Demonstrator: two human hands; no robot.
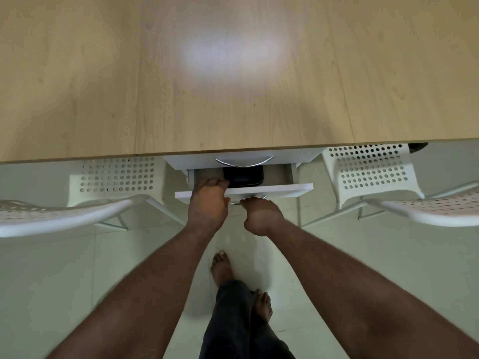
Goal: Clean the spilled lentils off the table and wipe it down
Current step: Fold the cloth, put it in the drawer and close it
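The light wooden table top [233,86] fills the upper half of the view, with one tiny orange speck [254,104] on it. Under its front edge a white drawer [280,189] stands pulled out, and a flat black object [245,176] lies inside. My left hand [208,203] reaches over the drawer front. Its fingers curl down inside at the black object's left end, and whether they hold it is hidden. My right hand [261,215] grips the drawer's metal handle [234,202] from below.
A second, shut drawer with a curved metal handle [245,161] sits above the open one. White perforated chairs stand at the left [114,177] and the right [373,169], tucked to the table. My bare feet [223,268] stand on the pale tiled floor.
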